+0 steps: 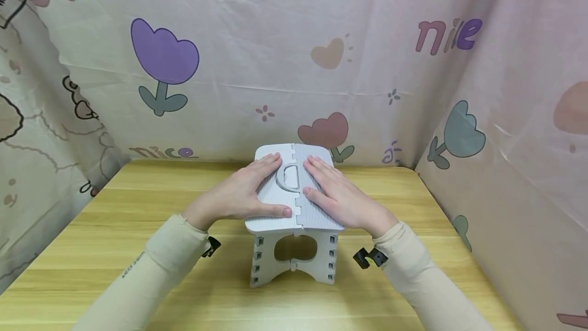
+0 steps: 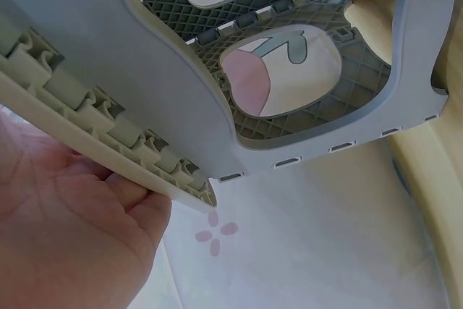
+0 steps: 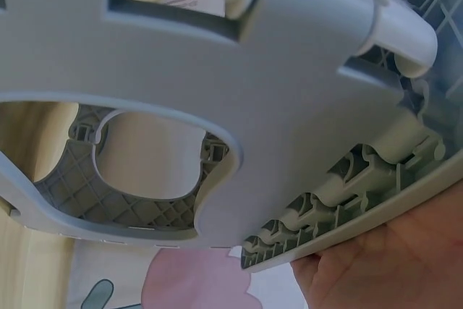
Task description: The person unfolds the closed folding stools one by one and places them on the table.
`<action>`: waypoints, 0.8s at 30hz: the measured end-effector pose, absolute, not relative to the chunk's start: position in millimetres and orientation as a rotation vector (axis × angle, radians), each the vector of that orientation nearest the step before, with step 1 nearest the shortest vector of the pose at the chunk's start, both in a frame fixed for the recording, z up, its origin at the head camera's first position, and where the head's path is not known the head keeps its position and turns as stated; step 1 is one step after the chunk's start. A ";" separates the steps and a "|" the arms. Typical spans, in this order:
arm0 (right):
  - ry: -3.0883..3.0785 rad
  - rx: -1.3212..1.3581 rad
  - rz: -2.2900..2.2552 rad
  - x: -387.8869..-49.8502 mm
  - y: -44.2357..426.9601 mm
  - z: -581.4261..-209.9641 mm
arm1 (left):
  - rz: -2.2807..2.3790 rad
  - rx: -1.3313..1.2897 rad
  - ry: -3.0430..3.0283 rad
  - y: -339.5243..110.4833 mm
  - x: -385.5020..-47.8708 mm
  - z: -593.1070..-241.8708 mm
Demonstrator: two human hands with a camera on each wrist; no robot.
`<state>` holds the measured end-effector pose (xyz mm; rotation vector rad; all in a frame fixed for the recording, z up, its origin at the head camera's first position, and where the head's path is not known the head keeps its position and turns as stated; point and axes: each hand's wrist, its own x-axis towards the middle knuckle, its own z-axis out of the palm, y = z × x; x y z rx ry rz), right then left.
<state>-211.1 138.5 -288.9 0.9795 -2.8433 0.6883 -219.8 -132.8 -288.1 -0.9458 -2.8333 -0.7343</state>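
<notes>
A white folding step stool (image 1: 294, 221) stands unfolded on the wooden table, its two-part top meeting at a hinge line with a D-shaped carry handle by the middle. My left hand (image 1: 248, 193) lies on the left half of the top, fingers stretched forward and thumb toward the hinge. On the right half rests my right hand (image 1: 337, 193), its fingers straight. Seen from below in the left wrist view, the stool's ribbed underside and side leg (image 2: 181, 85) show beside the left palm (image 2: 79, 229). In the right wrist view the right palm (image 3: 391, 265) lies against the top's edge.
The wooden table (image 1: 184, 280) carries the stool near its middle. A printed fabric curtain (image 1: 257, 65) with tulips and lettering hangs behind the table and along both sides. Black camera mounts (image 1: 369, 258) are strapped at the wrists, below the sleeves.
</notes>
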 end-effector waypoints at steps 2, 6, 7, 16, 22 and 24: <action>-2.845 0.976 0.693 -210.4 138.7 -289.3 | -0.727 -0.952 -2.827 -132.5 -218.9 -288.2; -2.846 0.972 0.702 -208.9 138.7 -289.6 | -0.726 -0.965 -2.809 -132.8 -216.8 -288.2; -2.845 0.970 0.705 -208.4 138.7 -289.6 | -0.729 -0.968 -2.806 -133.1 -216.3 -288.3; -2.846 0.958 0.753 -203.5 140.6 -286.5 | -0.770 -0.972 -2.788 -135.6 -215.0 -289.6; -2.820 0.914 0.911 -204.3 154.3 -287.9 | -0.884 -0.932 -2.711 -144.9 -211.7 -294.6; -2.804 0.856 0.945 -204.9 164.2 -289.9 | -0.904 -0.887 -2.691 -151.0 -210.7 -297.3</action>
